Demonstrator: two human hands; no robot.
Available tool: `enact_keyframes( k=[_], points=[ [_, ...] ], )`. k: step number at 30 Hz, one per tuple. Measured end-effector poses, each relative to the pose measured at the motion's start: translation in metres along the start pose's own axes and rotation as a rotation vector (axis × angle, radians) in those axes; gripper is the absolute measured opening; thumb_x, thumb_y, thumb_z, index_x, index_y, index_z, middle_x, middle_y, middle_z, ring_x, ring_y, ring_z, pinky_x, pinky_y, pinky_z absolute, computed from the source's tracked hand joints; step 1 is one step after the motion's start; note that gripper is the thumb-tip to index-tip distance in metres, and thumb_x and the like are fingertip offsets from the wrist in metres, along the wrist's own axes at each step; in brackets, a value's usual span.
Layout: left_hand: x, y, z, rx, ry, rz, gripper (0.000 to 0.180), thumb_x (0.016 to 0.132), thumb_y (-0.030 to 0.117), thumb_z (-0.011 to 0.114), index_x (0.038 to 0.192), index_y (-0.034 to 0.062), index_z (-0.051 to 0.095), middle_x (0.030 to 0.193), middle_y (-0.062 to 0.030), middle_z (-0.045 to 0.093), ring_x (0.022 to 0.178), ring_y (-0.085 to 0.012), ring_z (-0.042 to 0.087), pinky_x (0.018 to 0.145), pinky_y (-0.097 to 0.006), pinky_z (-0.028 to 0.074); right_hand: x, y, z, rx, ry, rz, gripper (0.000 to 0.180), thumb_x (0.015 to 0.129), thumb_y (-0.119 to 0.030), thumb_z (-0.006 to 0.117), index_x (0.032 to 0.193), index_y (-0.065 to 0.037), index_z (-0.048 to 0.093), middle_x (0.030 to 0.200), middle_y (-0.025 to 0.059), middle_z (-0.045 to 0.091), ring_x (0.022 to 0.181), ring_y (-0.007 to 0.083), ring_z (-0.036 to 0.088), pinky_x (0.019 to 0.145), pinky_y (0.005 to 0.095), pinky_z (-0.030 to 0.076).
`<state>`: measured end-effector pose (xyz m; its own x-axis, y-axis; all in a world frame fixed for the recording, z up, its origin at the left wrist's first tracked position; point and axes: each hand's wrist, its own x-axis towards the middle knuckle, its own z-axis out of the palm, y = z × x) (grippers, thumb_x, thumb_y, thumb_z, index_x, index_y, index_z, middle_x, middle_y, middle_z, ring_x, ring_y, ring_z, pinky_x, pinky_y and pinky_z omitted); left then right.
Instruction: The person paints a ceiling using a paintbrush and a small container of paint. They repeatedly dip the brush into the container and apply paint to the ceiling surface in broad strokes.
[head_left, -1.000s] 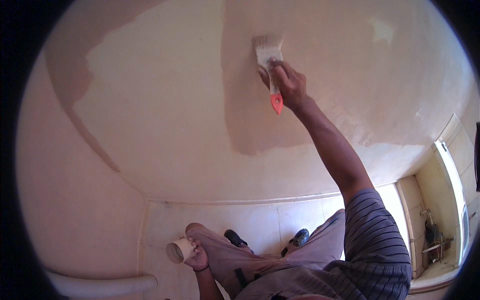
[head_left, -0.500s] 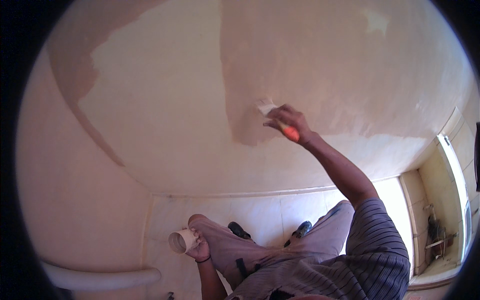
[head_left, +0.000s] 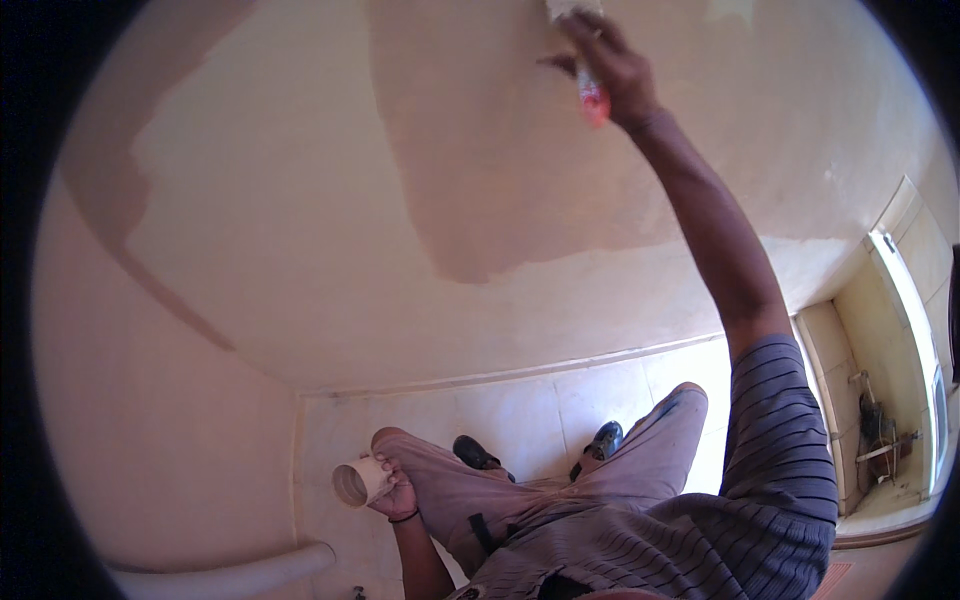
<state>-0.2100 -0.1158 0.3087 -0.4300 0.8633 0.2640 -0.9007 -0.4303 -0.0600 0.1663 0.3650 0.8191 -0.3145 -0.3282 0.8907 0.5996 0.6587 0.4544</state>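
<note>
The left hand (head_left: 395,495) is gripping a small pale cup (head_left: 358,482) beside the knee, mouth tilted sideways; its contents cannot be seen. Farther up, the right hand (head_left: 610,65) is closed around a paintbrush (head_left: 590,95) with an orange handle, bristles meeting the wall (head_left: 280,230). A darker wet band is covering the centre; the paler areas at either side are remaining uncoated

A pale cream plastered wall (head_left: 300,220) fills the view from nine to two o'clock, with a darker, damp-looking patch (head_left: 480,170) at twelve. Light glossy floor tiles (head_left: 520,410) lie near six. A white round pipe (head_left: 230,578) runs at seven. A recessed window frame (head_left: 905,330) stands at three.
</note>
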Motion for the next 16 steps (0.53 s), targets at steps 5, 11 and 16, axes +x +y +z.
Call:
enact_keyframes(
  k=[5, 11, 16],
  points=[
    [0.004, -0.006, 0.012, 0.053, -0.018, 0.019, 0.072, 0.090, 0.034, 0.071, 0.150, 0.0060, 0.043, 0.135, -0.0252, 0.047, 0.110, -0.0372, 0.053, 0.083, -0.045, 0.057, -0.034, -0.029, 0.017, -0.098, 0.008, 0.145, 0.064, 0.074, -0.026, 0.091, 0.130, -0.012, 0.064, 0.125, 0.0076, 0.066, 0.103, 0.0220, 0.074, 0.068, 0.0294, 0.066],
    [-0.006, 0.001, 0.007, 0.020, -0.001, 0.021, 0.073, 0.091, 0.036, 0.071, 0.151, 0.0077, 0.041, 0.138, -0.0258, 0.045, 0.112, -0.0380, 0.053, 0.086, -0.046, 0.058, -0.064, -0.037, 0.019, -0.052, 0.021, 0.124, 0.062, 0.079, -0.039, 0.085, 0.131, -0.013, 0.064, 0.124, 0.0090, 0.067, 0.082, 0.0233, 0.076, 0.055, 0.0334, 0.062],
    [-0.004, 0.008, 0.000, 0.015, -0.013, -0.008, 0.081, 0.088, 0.038, 0.076, 0.154, 0.0101, 0.039, 0.140, -0.0235, 0.044, 0.115, -0.0357, 0.053, 0.087, -0.048, 0.058, -0.093, -0.050, 0.014, -0.008, -0.070, 0.158, 0.060, 0.082, -0.038, 0.084, 0.133, -0.016, 0.063, 0.130, 0.0114, 0.065, 0.094, 0.0256, 0.076, 0.058, 0.0314, 0.064]
  ],
)
